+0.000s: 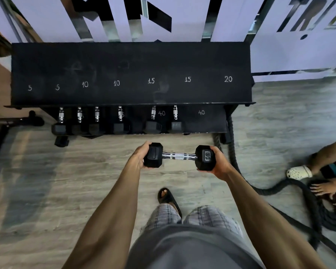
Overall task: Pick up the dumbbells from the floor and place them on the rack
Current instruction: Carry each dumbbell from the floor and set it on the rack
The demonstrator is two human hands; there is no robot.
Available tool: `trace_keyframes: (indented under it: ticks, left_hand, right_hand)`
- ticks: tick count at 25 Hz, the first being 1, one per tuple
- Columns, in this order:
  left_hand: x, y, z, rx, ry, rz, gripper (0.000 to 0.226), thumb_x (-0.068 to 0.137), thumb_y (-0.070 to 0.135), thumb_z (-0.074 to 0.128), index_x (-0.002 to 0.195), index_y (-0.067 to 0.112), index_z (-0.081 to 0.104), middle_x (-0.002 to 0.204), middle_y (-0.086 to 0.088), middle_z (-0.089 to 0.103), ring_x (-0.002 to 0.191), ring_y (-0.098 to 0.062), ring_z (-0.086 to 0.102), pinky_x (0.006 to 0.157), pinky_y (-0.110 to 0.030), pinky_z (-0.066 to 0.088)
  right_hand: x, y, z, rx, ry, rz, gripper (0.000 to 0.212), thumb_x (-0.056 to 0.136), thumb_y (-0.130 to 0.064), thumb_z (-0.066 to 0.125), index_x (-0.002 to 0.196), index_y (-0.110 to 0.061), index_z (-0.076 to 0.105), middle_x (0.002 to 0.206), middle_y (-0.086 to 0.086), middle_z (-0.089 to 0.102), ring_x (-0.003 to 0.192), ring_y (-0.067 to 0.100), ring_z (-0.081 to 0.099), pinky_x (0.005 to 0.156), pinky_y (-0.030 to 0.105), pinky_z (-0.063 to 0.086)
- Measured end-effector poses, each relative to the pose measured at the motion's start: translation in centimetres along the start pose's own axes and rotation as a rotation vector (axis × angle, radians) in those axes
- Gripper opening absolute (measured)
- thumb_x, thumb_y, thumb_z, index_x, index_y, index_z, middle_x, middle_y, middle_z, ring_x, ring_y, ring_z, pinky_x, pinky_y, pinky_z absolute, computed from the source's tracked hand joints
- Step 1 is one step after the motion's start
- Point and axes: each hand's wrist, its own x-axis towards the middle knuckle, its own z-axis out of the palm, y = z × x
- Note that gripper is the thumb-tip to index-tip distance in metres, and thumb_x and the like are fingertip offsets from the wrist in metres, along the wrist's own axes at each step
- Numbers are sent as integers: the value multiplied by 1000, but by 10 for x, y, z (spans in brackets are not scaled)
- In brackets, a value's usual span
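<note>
I hold a black hex dumbbell [179,156] marked 10 level in front of me, above the wooden floor. My left hand [139,157] cups its left head and my right hand [219,166] cups its right head; the chrome handle between them is bare. The black rack [130,61] stands just ahead, its top shelf bare and chalked 5, 5, 10, 10, 15, 15, 20. On the lower shelf [202,121] several dumbbells [96,123] lie with their heads toward me.
A thick black battle rope [275,187] runs along the floor at the right, where another person crouches with a white clog [299,171] and a hand on the rope coil. A dark bench base [17,121] sits at the left. A wall with lettering stands behind the rack.
</note>
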Motion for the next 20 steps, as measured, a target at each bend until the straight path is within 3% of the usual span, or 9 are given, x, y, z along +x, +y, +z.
trace_keyframes:
  ticks: [6, 11, 16, 20]
  left_hand:
    - [50, 80, -22, -22, 38, -2, 30, 90, 42, 51, 99, 16, 64, 87, -9, 70, 76, -25, 65, 65, -38, 56]
    - [96, 141, -38, -70, 83, -38, 35, 90, 43, 49, 108, 16, 63, 89, -10, 71, 80, -27, 66, 64, -39, 55]
    - [141, 208, -51, -101, 133, -70, 30, 88, 41, 50, 100, 17, 63, 95, -10, 69, 91, -31, 65, 93, -54, 51]
    - [174, 266, -67, -118, 204, -124, 42, 87, 45, 49, 111, 14, 64, 107, -12, 70, 92, -32, 67, 88, -52, 54]
  right_hand:
    - [69, -67, 37, 48, 59, 42, 36, 97, -41, 40, 98, -18, 69, 93, 9, 69, 85, 28, 64, 98, 58, 46]
    - [134, -121, 66, 65, 39, 77, 37, 100, -42, 40, 105, -16, 66, 98, 11, 69, 94, 29, 63, 93, 57, 51]
    - [208, -181, 95, 26, 16, 126, 41, 96, -46, 49, 116, -14, 64, 103, 13, 69, 98, 33, 65, 83, 55, 56]
    - [263, -231, 125, 0, -5, 158, 43, 94, -46, 52, 124, -17, 60, 117, 16, 69, 106, 34, 66, 86, 59, 55]
